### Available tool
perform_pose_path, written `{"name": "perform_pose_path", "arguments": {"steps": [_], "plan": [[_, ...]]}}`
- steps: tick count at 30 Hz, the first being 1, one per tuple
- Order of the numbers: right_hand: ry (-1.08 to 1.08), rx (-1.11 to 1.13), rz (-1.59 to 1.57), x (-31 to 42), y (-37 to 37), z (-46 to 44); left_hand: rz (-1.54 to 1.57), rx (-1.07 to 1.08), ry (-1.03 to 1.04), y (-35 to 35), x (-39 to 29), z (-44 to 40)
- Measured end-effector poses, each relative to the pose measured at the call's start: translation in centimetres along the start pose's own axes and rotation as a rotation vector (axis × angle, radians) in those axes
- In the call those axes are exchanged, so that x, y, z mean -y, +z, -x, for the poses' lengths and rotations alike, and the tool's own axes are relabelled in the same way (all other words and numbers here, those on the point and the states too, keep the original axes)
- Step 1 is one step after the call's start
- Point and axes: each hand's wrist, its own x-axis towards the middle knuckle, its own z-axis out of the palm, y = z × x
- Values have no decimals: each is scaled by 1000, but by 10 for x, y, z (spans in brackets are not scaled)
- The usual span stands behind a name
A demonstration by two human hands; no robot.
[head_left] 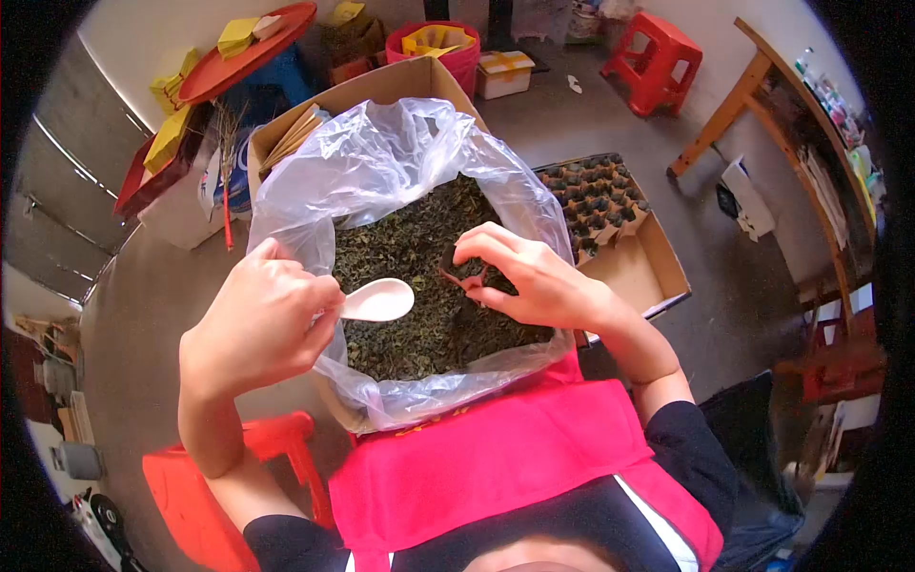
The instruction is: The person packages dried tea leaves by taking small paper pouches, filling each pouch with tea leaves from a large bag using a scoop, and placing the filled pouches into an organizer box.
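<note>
My left hand (272, 315) is closed on the handle of a white spoon (381, 299), whose bowl shows nothing in it. Beneath it lie dark dried leaves (419, 334) in a clear plastic bag (367, 153) that lines a cardboard box (405, 84). Over the right part of the leaves, my right hand (534, 276) pinches a small brown paper piece (464, 280) between thumb and fingers. Dark leaf seems to lie in or behind that paper. To the right, a shallow carton (658, 257) holds rows of small dark-filled paper pieces (596, 195).
A red stool (658, 62) stands at the back right, near a wooden table (748, 81). Another red stool (205, 496) is at the lower left. Behind the box are a pink bucket (457, 62) and a white box (503, 78). Brown paper sheets (291, 138) sit at the box's back left.
</note>
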Motion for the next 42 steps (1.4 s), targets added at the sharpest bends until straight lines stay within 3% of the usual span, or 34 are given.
{"name": "perform_pose_path", "arguments": {"steps": [2,5,8,12,15,19,23,25,27,29,39,42], "plan": [[139,-7,-94,3,2,3,-13,21,-11,-1,-1,0],[38,-44,-8,-7,9,5,-18,25,-9,1,-1,1],[71,29,-18,2,1,2,-13,5,1,3,-2,2],[-175,-260,96,23,-21,8,-16,-15,17,5,-2,4],[-141,-457,176,41,-60,29,8,-49,-24,9,-6,4],[53,-788,155,22,-88,72,-26,-52,-9,8,-10,0],[445,-991,208,-49,-86,121,-18,-58,-44,11,-14,-4],[763,-926,222,-103,-73,154,-3,-36,-46,12,-13,-6],[779,-889,297,-180,-52,194,4,-26,-48,12,-14,-7],[956,-868,247,-207,-37,208,7,-21,-43,11,-15,-8],[1085,-729,148,-292,5,243,11,21,-62,12,-16,-8],[1022,-709,240,-295,7,238,19,25,-56,12,-15,-8]]}}
